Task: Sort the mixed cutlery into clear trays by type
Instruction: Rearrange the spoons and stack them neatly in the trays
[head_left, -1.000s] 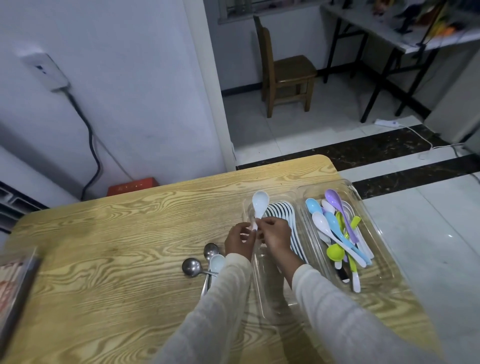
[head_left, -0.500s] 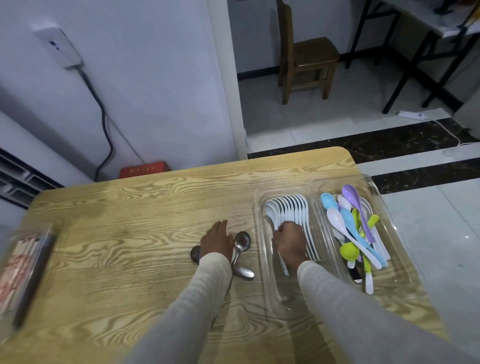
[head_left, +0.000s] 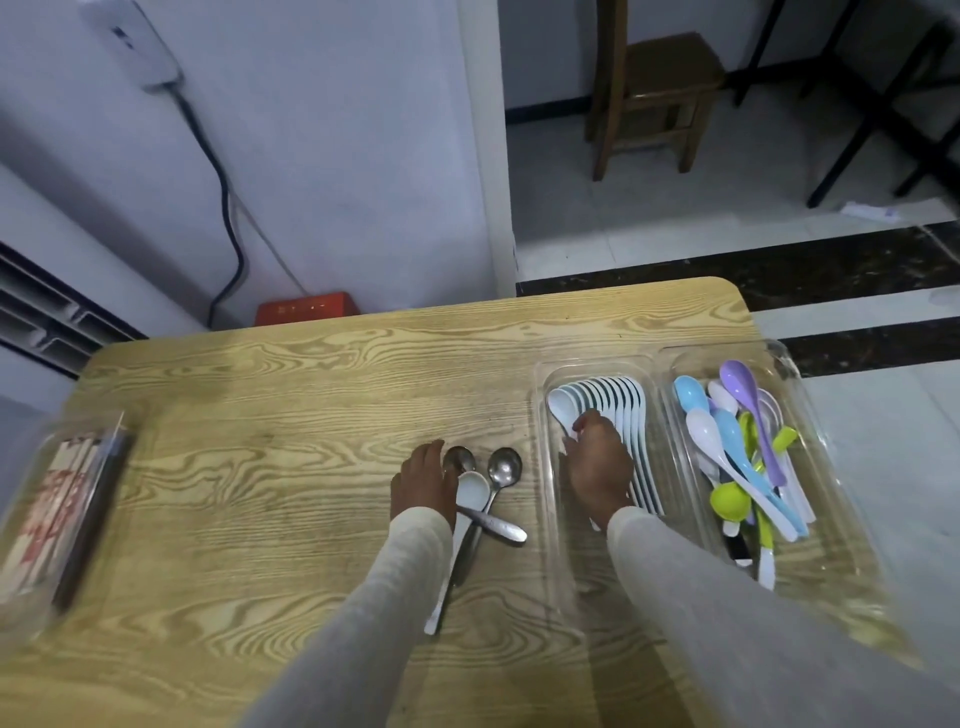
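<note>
The spoon held up a second ago is down among the white spoons (head_left: 621, 410) in the center-right tray (head_left: 541, 400) — right hand (head_left: 597, 467) curled on them — and the left hand (head_left: 423, 486), fingers fairly straight, now touches the loose spoons (head_left: 504, 467) mid-tabletop (head_left: 260, 467), probably next.

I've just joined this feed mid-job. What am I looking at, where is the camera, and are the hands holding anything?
There is no machine here. A person works with two bare hands, and the single picture comes from a camera worn on their head, looking down at a wooden table. The left hand lies with straight fingers against three loose spoons, two metal and one white, and holds none. The right hand is inside a clear tray of stacked white spoons, with its fingers curled over them. Whether it grips one is hidden. The next tray holds coloured plastic spoons. A tray of chopsticks sits at the far left.
</note>
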